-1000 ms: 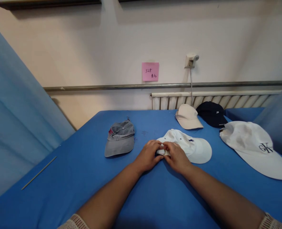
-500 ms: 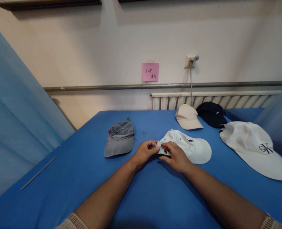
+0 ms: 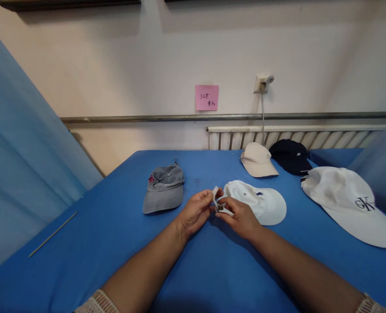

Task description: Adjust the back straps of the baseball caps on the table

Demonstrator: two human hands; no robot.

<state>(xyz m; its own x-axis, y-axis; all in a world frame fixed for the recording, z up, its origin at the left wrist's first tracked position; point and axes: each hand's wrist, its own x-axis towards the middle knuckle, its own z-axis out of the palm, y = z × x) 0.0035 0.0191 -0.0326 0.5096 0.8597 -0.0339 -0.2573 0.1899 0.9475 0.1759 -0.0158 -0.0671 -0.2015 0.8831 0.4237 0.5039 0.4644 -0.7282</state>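
A white baseball cap (image 3: 250, 198) with a small dark emblem lies on the blue-covered table (image 3: 111, 243), its brim to the right. My left hand (image 3: 197, 211) pinches the end of the cap's back strap (image 3: 215, 193), which bends upward. Beside it, my right hand (image 3: 238, 215) grips the strap by its small metal buckle (image 3: 220, 208). Fingers partly hide the buckle and the strap's path through it. Left of my hands sits a grey cap (image 3: 164, 189) with a red patch.
A beige cap (image 3: 258, 160) and a black cap (image 3: 291, 156) lie at the back right. Nearer on the right is a large white cap (image 3: 346, 195) with dark letters. A thin stick (image 3: 52, 234) rests at the left; a radiator (image 3: 297, 132) stands behind.
The strap end has been lifted and bent upward by my left hand, which shifted slightly left. My right hand has turned the buckle a little, and the white cap has shifted slightly left.
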